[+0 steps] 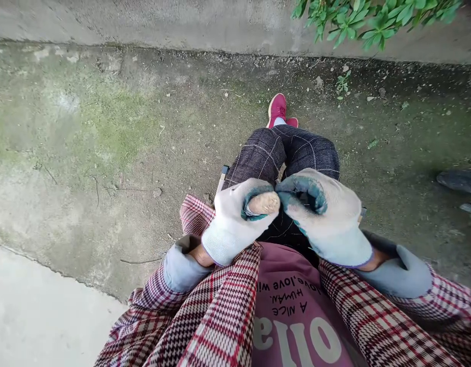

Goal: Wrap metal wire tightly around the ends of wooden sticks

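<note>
Looking down at a seated person's lap: the gloved left hand (237, 219) has its grip closed around a pale tan, oval lump (267, 203), which sits above dark checked trousers (258, 153). The gloved right hand (332, 216) is just beside it, fingers curled into a loose ring with the tips near the lump's end; whether that grip pinches anything, I cannot tell. Mossy ground (124, 132) surrounds a red shoe (276, 108).
</note>
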`<state>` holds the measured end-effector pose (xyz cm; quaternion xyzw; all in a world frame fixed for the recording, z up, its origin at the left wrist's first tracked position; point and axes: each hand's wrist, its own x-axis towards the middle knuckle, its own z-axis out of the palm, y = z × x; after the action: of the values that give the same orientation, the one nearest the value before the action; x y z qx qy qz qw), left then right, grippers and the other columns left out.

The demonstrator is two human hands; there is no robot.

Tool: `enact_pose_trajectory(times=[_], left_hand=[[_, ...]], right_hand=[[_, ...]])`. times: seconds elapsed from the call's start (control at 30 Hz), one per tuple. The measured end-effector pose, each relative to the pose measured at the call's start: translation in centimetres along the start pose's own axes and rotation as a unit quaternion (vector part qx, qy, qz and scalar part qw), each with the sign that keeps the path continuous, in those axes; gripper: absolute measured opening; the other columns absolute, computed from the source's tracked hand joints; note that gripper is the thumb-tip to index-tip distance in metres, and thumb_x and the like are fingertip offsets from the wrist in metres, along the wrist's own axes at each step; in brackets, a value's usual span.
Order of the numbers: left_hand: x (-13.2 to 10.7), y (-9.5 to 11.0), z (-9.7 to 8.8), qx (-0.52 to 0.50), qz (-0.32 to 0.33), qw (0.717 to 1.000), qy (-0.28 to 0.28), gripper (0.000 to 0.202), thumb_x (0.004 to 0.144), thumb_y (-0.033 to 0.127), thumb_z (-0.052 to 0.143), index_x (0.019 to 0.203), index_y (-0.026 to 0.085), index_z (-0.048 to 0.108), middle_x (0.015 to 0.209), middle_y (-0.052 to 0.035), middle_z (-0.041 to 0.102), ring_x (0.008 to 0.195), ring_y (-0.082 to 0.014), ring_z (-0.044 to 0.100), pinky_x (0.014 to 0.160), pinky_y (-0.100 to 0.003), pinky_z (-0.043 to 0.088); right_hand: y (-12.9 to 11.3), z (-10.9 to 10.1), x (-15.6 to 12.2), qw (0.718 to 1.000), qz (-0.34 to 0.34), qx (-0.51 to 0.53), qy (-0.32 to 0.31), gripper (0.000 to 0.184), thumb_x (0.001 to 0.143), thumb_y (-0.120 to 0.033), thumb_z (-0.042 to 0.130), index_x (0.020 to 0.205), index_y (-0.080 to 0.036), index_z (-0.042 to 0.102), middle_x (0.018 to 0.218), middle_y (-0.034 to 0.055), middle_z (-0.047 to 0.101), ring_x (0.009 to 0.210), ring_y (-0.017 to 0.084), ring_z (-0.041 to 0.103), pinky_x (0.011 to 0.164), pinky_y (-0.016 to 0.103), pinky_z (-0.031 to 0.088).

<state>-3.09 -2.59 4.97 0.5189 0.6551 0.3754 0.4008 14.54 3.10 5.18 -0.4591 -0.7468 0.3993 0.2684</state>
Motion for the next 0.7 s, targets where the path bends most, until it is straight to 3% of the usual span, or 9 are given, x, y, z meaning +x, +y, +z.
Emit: enact_pose_trajectory(times=[0.1,0.17,0.23,0.3,0.4,0.53,0.7], left_hand=[[0.2,-0.4,0.0,0.054,0.076,0.995,0.035,0.021,0.075,0.016,0.081,0.095,0.021,0.075,0.098,-0.0038,0.081,0.091,-0.0219,0.075,0.093,-0.036,0.062],[0.6,-0.5,0.2,0.05,0.028,0.997,0.044,0.017,0.076,0.02,0.081,0.091,0.022,0.073,0.091,-0.0018,0.079,0.085,-0.0201,0.073,0.087,-0.034,0.061],[1.1,-0.4,0.4,-0.002,-0.061,0.997,0.037,0.013,0.076,0.024,0.08,0.082,0.021,0.068,0.079,0.0005,0.074,0.074,-0.0168,0.069,0.073,-0.03,0.059],[1.6,-0.5,0.5,-0.083,-0.138,0.987,0.006,0.017,0.074,0.025,0.079,0.073,0.021,0.062,0.069,0.002,0.067,0.064,-0.014,0.063,0.06,-0.026,0.053],[1.8,-1.0,0.4,-0.207,-0.199,0.957,-0.049,0.019,0.072,0.029,0.079,0.071,0.02,0.062,0.063,0.0025,0.063,0.057,-0.0122,0.058,0.054,-0.025,0.05],[1.7,-1.5,-0.1,-0.317,-0.209,0.92,-0.099,0.021,0.07,0.033,0.079,0.069,0.019,0.064,0.057,0.0025,0.061,0.049,-0.0108,0.055,0.047,-0.024,0.047],[1.5,-0.8,-0.1,-0.352,-0.247,0.897,-0.1,0.019,0.067,0.03,0.076,0.065,0.019,0.061,0.053,0.0034,0.058,0.044,-0.0099,0.053,0.043,-0.022,0.044]], right_hand=[[0.2,1.8,0.2,0.976,0.122,0.172,0.05,0.005,0.086,-0.025,0.07,0.088,-0.024,0.074,0.089,0.0037,0.08,0.083,0.023,0.075,0.08,0.041,0.064],[0.7,2.5,0.2,0.951,0.175,0.249,0.051,0.006,0.085,-0.028,0.073,0.087,-0.023,0.074,0.086,0.0034,0.079,0.078,0.022,0.074,0.074,0.039,0.064],[1.0,2.4,0.1,0.946,0.185,0.263,0.032,0.008,0.087,-0.03,0.074,0.089,-0.022,0.076,0.086,0.0037,0.079,0.076,0.022,0.073,0.072,0.038,0.063],[1.1,1.6,0.1,0.967,0.14,0.212,0.013,0.007,0.09,-0.028,0.072,0.093,-0.024,0.078,0.091,0.0039,0.08,0.082,0.023,0.075,0.078,0.04,0.064],[0.8,-0.3,0.3,0.998,0.01,0.063,-0.029,0.014,0.092,-0.024,0.068,0.098,-0.028,0.08,0.103,0.0029,0.082,0.096,0.026,0.077,0.09,0.043,0.063],[0.4,-2.1,0.9,0.988,-0.114,-0.069,-0.076,0.021,0.099,-0.026,0.062,0.108,-0.029,0.081,0.111,0.0014,0.082,0.097,0.023,0.078,0.088,0.037,0.061],[0.5,-2.4,1.5,0.976,-0.153,-0.122,-0.097,0.022,0.101,-0.029,0.06,0.11,-0.026,0.08,0.106,0.0016,0.082,0.091,0.021,0.077,0.081,0.033,0.058]])
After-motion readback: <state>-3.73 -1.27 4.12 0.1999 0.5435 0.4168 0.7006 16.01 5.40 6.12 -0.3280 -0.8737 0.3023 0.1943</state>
